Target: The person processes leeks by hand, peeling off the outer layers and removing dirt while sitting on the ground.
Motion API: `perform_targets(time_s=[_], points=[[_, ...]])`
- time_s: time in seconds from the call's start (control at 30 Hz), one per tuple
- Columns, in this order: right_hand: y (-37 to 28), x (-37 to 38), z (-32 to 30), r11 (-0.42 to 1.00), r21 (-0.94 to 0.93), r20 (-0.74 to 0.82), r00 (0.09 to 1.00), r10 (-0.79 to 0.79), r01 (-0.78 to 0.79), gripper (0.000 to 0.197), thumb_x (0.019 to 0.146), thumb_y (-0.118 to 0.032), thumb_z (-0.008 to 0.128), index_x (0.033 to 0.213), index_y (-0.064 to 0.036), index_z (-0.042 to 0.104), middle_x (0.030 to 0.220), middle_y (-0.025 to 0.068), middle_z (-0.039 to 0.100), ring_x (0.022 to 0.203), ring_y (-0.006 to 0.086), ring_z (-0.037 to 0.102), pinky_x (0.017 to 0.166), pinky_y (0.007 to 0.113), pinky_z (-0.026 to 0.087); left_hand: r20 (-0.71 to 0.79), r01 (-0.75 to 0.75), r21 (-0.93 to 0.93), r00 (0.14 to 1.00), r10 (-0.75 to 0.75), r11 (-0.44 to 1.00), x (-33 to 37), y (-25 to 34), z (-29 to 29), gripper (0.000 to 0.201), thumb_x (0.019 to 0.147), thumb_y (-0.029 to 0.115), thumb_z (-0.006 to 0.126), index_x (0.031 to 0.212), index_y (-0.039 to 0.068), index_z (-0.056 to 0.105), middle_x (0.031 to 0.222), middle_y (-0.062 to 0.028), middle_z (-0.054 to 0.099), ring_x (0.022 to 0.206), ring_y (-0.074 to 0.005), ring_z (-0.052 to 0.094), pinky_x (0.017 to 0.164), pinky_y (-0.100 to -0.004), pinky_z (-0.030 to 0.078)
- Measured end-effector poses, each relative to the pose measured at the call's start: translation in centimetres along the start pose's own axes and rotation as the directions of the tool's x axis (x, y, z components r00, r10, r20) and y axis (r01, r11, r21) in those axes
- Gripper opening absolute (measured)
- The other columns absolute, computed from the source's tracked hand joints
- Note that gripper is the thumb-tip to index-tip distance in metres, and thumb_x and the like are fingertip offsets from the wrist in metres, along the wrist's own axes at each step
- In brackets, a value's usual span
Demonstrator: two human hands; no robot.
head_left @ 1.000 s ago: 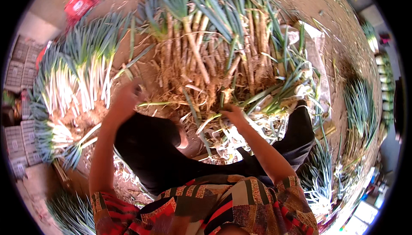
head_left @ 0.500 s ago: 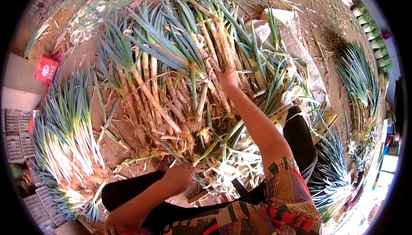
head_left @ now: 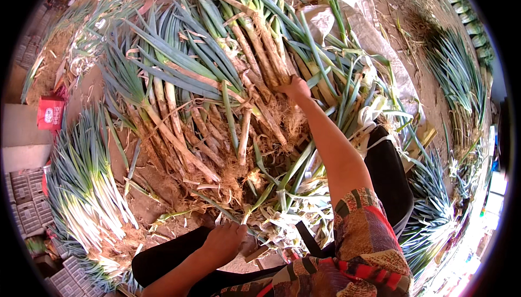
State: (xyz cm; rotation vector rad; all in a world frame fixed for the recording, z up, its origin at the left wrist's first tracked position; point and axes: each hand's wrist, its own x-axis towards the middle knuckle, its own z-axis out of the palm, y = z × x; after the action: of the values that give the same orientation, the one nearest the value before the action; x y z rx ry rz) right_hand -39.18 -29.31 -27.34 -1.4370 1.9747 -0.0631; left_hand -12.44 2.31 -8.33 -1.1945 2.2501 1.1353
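A big heap of soil-stained green onions point(head_left: 176, 129) lies in front of me, leaves pointing away and shaggy roots toward me. My right hand point(head_left: 296, 89) reaches to the heap's right part, fingers closed around the lower stalk of a green onion point(head_left: 269, 53) among several thick ones. Close to my lap my left hand point(head_left: 224, 243) is closed. A short pale piece pokes up by its fingers, but what it is I cannot make out. Between my knees sits a pile of stripped leaves and peelings point(head_left: 296, 210).
Cleaned white-stemmed green onions point(head_left: 89, 188) lie at the left, with a red box point(head_left: 50, 112) beyond them. Bundles of green onions point(head_left: 458, 80) lie along the right. A whitish sack point(head_left: 374, 36) is spread behind the heap. Crates point(head_left: 27, 194) stand at the far left.
My right hand has shifted a little away and rightward along the stalks of the heap. The left hand stays near my lap, still closed. The whole view has tilted slightly.
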Motion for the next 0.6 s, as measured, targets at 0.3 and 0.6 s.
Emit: perform_targets(time_s=[0.3, 0.6], points=[[-4.3, -16.7, 5.3, 0.941, 0.333, -0.165, 0.986, 0.001, 0.055, 0.040, 0.078, -0.007, 0.051, 0.113, 0.0082, 0.039, 0.069, 0.0161, 0.053, 0.050, 0.0206, 0.053, 0.038, 0.029, 0.048, -0.041, -0.029, 0.070, 0.999, 0.031, 0.997, 0.0, 1.0, -0.4, 0.032, 0.077, 0.017, 0.058, 0.103, 0.000, 0.048, 0.093, -0.0161, 0.056, 0.084, -0.0322, 0.058, 0.070, -0.0406, 0.048], [3.1, -30.4, 7.5, 0.995, -0.074, 0.195, 0.980, -0.049, 0.065, 0.058, 0.072, -0.025, 0.065, 0.112, 0.0085, 0.041, 0.083, 0.0178, 0.057, 0.069, 0.0255, 0.060, 0.052, 0.032, 0.051, -0.073, -0.012, 0.083, 0.997, 0.018, 0.996, 0.0, 0.2, 1.2, 0.033, 0.077, 0.020, 0.058, 0.102, 0.002, 0.047, 0.091, -0.0171, 0.056, 0.084, -0.0342, 0.056, 0.072, -0.0433, 0.045]])
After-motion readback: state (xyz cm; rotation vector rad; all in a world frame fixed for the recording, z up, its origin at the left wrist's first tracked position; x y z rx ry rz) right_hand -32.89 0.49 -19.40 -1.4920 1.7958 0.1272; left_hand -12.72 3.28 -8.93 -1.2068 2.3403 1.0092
